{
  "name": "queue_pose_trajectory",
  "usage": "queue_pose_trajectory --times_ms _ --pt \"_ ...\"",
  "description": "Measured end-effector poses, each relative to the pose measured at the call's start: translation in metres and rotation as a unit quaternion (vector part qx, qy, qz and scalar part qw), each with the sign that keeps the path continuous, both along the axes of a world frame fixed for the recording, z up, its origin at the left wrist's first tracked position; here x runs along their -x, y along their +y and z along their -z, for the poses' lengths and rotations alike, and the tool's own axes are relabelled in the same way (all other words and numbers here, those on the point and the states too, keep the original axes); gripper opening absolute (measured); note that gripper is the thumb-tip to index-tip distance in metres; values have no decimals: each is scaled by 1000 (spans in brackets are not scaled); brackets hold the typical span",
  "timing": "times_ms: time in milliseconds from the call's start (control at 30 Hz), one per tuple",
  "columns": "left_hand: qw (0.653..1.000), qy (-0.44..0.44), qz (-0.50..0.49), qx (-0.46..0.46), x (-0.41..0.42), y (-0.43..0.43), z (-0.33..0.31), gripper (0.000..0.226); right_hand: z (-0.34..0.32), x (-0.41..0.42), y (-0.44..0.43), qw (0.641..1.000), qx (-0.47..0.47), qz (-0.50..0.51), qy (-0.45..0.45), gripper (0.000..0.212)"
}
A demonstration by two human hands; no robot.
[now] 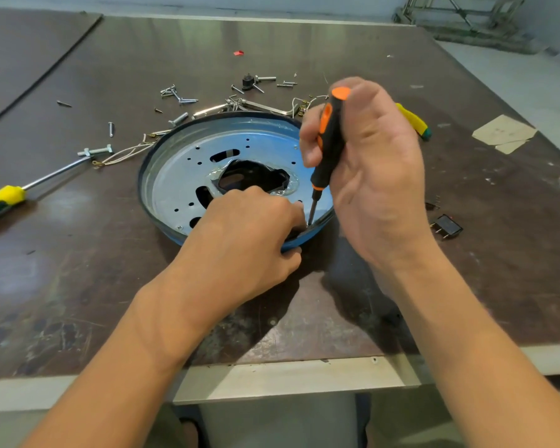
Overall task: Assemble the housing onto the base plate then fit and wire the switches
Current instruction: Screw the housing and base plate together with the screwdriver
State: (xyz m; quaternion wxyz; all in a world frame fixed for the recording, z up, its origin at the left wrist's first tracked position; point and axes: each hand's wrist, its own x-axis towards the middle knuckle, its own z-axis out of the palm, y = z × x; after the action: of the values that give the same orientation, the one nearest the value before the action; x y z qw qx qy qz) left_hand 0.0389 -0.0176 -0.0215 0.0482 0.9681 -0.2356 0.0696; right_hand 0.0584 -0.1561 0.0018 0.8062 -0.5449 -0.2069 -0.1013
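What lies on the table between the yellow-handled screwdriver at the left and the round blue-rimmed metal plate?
In the head view, thin pale wires with brass terminals and a silver bolt lie there, beside the tip of the yellow-handled screwdriver.

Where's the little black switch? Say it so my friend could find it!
Start at the big round blue-rimmed metal plate in the middle of the brown table. Look past its right side, beyond the right hand holding the orange screwdriver. The switch is the small black box with metal prongs, nearer than the smaller dark piece beside it.
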Motion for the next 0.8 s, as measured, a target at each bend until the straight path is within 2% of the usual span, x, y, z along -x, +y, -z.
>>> queue_pose_trajectory --times_ms 67,100,233,333,400,500,567,667,800 --pt "1000 -4 1 2 1 0 0 34 -1 -1 -4 1000 -14 -14 17 30" --pt "1000 -5 1 5 1 0 0 33 -1 -2 -6 1000 -6 -11 15 31" --pt "1000 -4 7 8 0 1 1 34 -2 -1 -2 999 32 25 -18 7" --pt "1000 -4 8 7 0 1 3 39 -1 -1 0 999 15 28 -14 14" --pt "1000 -9 7 9 1 1 3 39 -2 -1 -1 1000 18 0 -9 1" --pt "1000 -12 7 12 2 1 1 34 -3 -1 -6 1000 6 -21 13 29" --pt "1000 -9 8 13 2 1 1 32 -5 -2 -10 1000 20 -17 12 26" --pt "1000 -8 7 4 2 1 1 32 -6 -2 -9 999 46 -2 -14 8" --pt "1000 -15 6 7 2 1 0 32 -5 -3 -8 999 28 36 -16 15"
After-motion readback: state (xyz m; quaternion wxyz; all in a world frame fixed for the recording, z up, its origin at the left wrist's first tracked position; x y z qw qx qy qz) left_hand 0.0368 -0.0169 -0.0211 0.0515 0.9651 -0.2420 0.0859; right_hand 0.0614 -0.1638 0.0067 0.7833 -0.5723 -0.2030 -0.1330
